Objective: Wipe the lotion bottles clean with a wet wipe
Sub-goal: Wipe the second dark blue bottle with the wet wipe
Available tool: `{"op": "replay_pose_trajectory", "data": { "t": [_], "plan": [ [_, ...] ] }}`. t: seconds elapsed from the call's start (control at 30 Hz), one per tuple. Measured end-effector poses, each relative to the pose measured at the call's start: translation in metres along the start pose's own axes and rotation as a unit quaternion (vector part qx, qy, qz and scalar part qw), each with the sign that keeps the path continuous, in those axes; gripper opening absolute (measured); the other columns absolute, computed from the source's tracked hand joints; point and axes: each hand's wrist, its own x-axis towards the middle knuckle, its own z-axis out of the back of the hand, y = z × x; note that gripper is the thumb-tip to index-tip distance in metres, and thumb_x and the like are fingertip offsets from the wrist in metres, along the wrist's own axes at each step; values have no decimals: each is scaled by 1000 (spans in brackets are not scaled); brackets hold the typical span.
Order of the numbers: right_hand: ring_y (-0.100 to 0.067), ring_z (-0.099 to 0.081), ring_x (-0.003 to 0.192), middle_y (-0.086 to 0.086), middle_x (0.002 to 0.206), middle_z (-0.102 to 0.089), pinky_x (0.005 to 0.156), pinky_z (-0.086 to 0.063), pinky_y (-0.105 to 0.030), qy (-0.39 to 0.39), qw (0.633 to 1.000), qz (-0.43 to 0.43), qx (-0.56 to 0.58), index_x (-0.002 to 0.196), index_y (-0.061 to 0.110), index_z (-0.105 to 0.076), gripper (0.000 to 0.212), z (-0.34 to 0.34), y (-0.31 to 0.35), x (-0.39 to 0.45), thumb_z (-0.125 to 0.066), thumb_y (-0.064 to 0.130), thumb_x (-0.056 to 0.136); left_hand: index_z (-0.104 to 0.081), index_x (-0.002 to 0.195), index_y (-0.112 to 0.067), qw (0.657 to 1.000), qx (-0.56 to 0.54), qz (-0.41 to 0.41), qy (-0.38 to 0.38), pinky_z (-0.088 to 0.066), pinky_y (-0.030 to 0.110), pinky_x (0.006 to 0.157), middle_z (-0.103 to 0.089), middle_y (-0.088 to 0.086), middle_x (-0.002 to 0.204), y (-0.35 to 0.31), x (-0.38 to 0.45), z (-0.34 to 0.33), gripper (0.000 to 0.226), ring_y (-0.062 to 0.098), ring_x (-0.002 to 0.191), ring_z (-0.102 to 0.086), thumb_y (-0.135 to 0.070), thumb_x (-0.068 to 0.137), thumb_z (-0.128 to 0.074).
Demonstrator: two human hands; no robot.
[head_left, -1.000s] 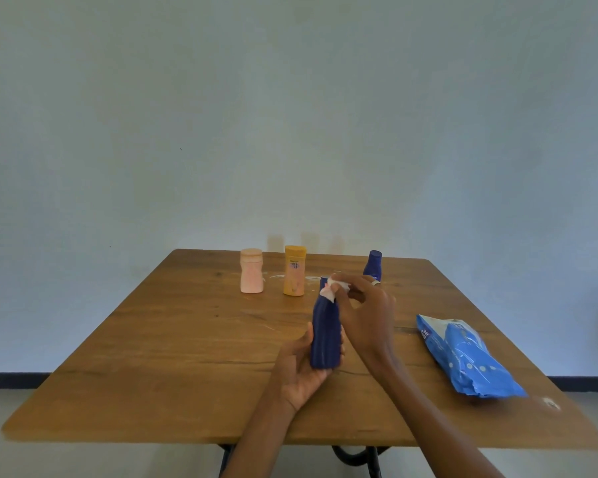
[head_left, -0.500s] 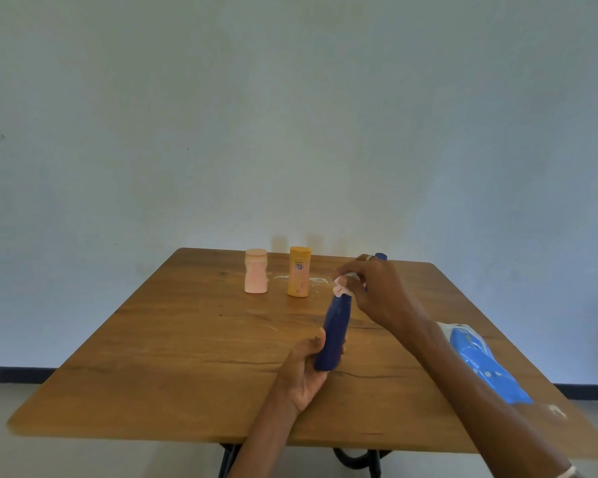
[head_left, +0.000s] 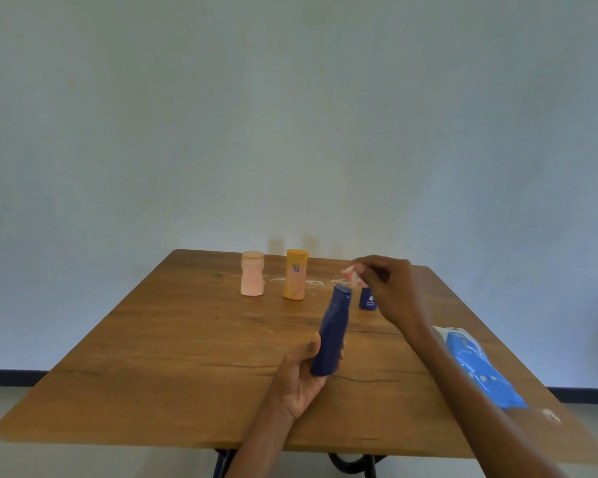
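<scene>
My left hand grips the big blue bottle, tilted; right hand pinches the wipe w/ fingertips just above it.

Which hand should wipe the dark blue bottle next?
The right hand: it already pinches the wet wipe just above the cap of the dark blue bottle, while the left hand grips that bottle's base, steadying it.

No writing can be read anywhere. The yellow bottle carries a small dark label patch, too blurred to make out. The small dark blue bottle shows a white mark with tiny lines under it, also unreadable. The blue wipes pack bears pale marks, none legible.
</scene>
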Motion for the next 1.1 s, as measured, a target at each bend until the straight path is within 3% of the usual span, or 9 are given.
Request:
{"op": "replay_pose_trajectory", "data": {
  "t": [0.1,0.2,0.3,0.47,0.57,0.7,0.8,0.93,1.1],
  "plan": [
    [0,-64,89,18,94,-70,78,-46,-9,57,996,8,-75,100,25,-74,16,-8,-6,-8,-64,19,90,-65,118,9,1000,0,3,0,-44,43,96,-61,29,116,1,1,1,74,35,103,-58,-15,54,-93],
    [2,-63,85,17,92,-70,76,-45,-6,53,996,4,-74,101,24,-75,16,-8,-5,-4,-65,20,89,-66,116,8,1000,4,0,4,-44,43,96,-62,28,116,1,-1,-1,70,35,104,-58,-16,56,-93],
    [6,-63,81,21,87,-68,73,-48,-7,60,996,-18,-62,100,26,-74,15,-7,-8,-3,-66,21,88,-60,122,10,1000,-12,-2,-8,-46,43,94,-62,29,114,0,-2,-2,83,36,103,-58,-16,52,-95],
    [0,-65,81,15,87,-70,78,-54,-22,4,997,-61,-55,99,24,-74,14,-10,-18,-15,-69,25,86,-58,121,11,999,36,-13,-30,-48,40,89,-65,26,108,0,-2,-5,90,33,97,-59,-19,45,-97],
    [1,-65,75,16,81,-69,74,-55,-24,-35,993,-84,-75,95,27,-75,12,-10,-22,-22,-70,29,85,-68,100,5,993,102,-40,-48,-45,36,88,-69,17,96,0,-2,-9,69,27,92,-59,-28,46,-96],
    [2,-63,71,18,76,-68,66,-50,-18,-94,986,-108,-82,94,28,-75,12,-15,-26,-31,-69,32,85,-70,105,-19,937,305,-154,-78,-49,21,81,-74,-2,102,7,4,-11,23,13,99,-66,-26,83,-72],
    [5,-64,74,22,77,-66,66,-51,-13,-138,986,-86,-23,96,30,-74,12,-23,-23,-41,-69,32,85,-61,117,-26,887,398,-211,-100,-51,18,81,-70,-9,111,11,6,-9,30,5,104,-66,-17,89,-68],
    [1,-63,84,16,93,-69,67,-51,-13,-142,989,-18,-35,104,27,-73,20,-31,-34,-54,-70,21,85,-57,126,-21,876,419,-208,-119,-51,15,80,-67,-10,115,12,6,-7,39,0,106,-64,-20,89,-69],
    [-3,-57,94,5,104,-66,75,-51,-15,-143,984,59,-90,106,13,-72,28,-32,-42,-67,-75,11,78,-53,117,-28,871,432,-202,-116,-50,11,73,-61,-20,107,14,8,-9,33,-17,92,-61,-17,90,-68]
  ]
}}
